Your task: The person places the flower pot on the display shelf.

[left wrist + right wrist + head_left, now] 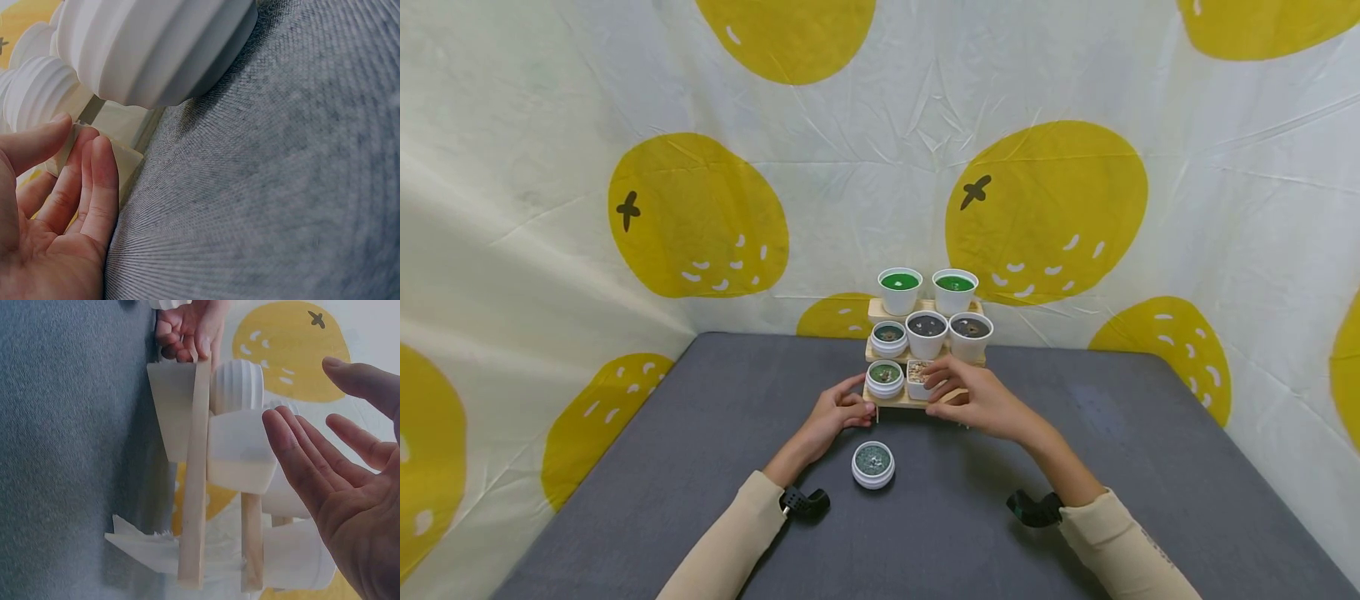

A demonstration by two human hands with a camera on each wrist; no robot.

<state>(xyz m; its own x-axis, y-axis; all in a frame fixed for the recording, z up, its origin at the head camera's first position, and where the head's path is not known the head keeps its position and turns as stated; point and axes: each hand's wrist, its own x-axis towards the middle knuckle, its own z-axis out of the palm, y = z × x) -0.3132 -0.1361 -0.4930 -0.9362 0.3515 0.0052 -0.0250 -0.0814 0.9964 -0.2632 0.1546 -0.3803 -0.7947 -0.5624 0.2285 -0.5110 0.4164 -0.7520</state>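
A small three-tier wooden stand [895, 403] bears several white pots. My left hand [835, 413] pinches the left end of its lowest board, thumb on the front edge and fingers under it, as the right wrist view also shows. Above that thumb sits a round ribbed pot [885, 382] with green content. Beside it stands a square white pot [917, 388] filled with pale bits, partly hidden by my right hand [981, 402]. The right hand's fingers [306, 469] are extended and relaxed near the square pot, with nothing between fingers and thumb.
A loose ribbed pot [872, 468] with grey-green content stands on the grey table [955, 533] in front of the stand. Two green-filled cups, such as this one [900, 296], top the stand; dark-filled cups [927, 340] occupy the middle tier. Behind hangs a patterned curtain [865, 208].
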